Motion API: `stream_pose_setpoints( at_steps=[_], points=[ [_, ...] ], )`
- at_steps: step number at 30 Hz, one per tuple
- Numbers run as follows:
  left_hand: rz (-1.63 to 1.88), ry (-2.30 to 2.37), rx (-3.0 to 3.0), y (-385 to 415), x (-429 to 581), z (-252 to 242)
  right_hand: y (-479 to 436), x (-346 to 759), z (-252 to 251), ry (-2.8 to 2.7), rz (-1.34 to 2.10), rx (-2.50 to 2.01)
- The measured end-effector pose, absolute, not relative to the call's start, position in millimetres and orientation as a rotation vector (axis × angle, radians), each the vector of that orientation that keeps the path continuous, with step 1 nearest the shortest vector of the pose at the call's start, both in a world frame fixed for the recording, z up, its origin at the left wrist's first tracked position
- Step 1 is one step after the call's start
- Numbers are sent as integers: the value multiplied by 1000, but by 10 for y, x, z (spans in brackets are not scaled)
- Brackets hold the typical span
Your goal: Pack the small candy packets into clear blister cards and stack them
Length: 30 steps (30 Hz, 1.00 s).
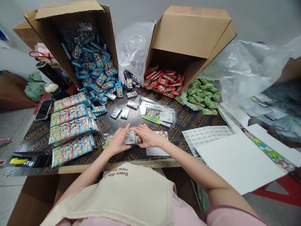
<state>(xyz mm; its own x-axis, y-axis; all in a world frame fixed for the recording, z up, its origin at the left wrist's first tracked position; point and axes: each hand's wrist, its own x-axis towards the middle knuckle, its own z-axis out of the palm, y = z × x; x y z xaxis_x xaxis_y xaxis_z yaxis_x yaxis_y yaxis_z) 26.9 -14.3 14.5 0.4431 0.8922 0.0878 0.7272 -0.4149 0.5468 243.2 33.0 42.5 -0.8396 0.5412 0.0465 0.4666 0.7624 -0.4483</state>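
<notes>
At the table's front edge, a short row of small printed boxes [130, 137] lies between my hands. My left hand [118, 141] grips the row's left side, thumb and forefinger spread around it. Bent over the right end, where a red box shows, is my right hand [147, 137]. A green printed card [107, 138] sticks out left of my left hand; how it lies under the boxes is hidden. Near my right wrist, a white sheet [157, 151] and another red box [162, 134] are partly covered. Just beyond my hands lie loose blue boxes [125, 113] and clear printed bags [160, 115].
Filled packs [72, 128] are stacked at left, near a phone [44, 110]. Tipped cartons hold blue boxes [94, 69] and red boxes [164, 80]. Purple boxes [130, 80] and green packets [203, 94] lie around them. White sheets [225, 157] overhang the right edge.
</notes>
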Motion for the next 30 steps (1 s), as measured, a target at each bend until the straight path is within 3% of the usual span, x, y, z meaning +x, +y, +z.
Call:
stream_pose_setpoints(
  at_steps=[6, 10, 17, 20, 25, 30],
  points=[
    [767, 1560, 2029, -92, 238, 147, 222, 2468, 340, -2255, 752, -1051],
    [758, 1601, 2047, -68, 272, 72, 165, 2475, 278, -2285, 926, -961],
    [452, 1612, 2366, -64, 302, -256, 1348, 3851, 133, -1528, 88, -1906],
    [452, 1641, 2440, -103, 313, -375, 1834, 4603, 93, -1193, -10, -2227],
    [519, 1624, 2472, -103, 321, -433, 2160, 5174, 60, -1407, 322, -2264],
    [529, 1626, 2466, -105, 323, -425, 2083, 5249, 206, -1406, 387, -2111]
  ],
)
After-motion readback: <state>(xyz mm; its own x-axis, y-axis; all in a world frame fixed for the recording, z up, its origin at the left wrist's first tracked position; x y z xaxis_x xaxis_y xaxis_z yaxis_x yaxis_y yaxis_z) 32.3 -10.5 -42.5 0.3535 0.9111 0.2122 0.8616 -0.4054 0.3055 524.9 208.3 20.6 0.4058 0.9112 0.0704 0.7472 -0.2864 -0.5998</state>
